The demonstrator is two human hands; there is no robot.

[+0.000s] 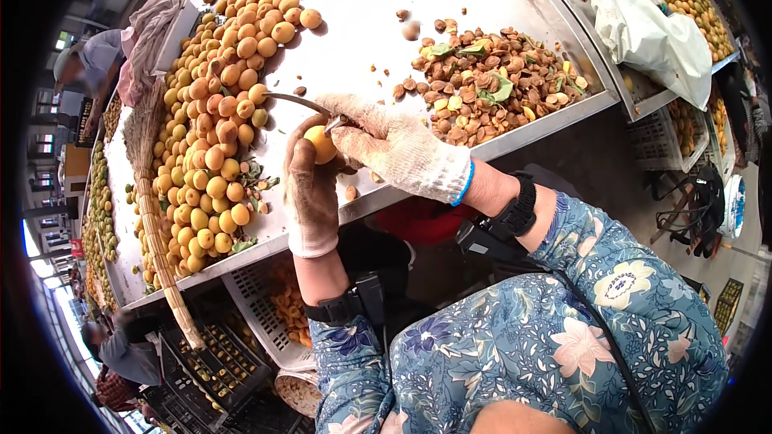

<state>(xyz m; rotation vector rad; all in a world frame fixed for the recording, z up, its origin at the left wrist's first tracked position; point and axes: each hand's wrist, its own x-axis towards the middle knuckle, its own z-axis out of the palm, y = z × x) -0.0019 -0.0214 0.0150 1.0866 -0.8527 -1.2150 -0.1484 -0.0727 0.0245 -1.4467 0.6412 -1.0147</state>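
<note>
My left hand (pixel 310 193), in a soiled knit glove, is closed around a yellow-orange apricot (pixel 321 145) above the table's near edge. Over the fruit, my right hand (pixel 394 145), in a whitish glove with a blue cuff edge, grips a small curved knife (pixel 299 100). The thin blade points left, toward the heaped apricots (pixel 213 157). Where the knife meets the fruit is covered by my fingers, so I cannot tell whether it cuts in. To the right of my hands lies a pile of brown apricot pits (pixel 490 72) with some green leaves.
A straw broom (pixel 149 185) lies along the heap's left side. Beneath the metal-edged table (pixel 547 116) is a white crate (pixel 261 309) with orange pieces. Dark trays (pixel 213 374) stand lower left, and a white sack (pixel 651 24) rests upper right. Other people work at far left.
</note>
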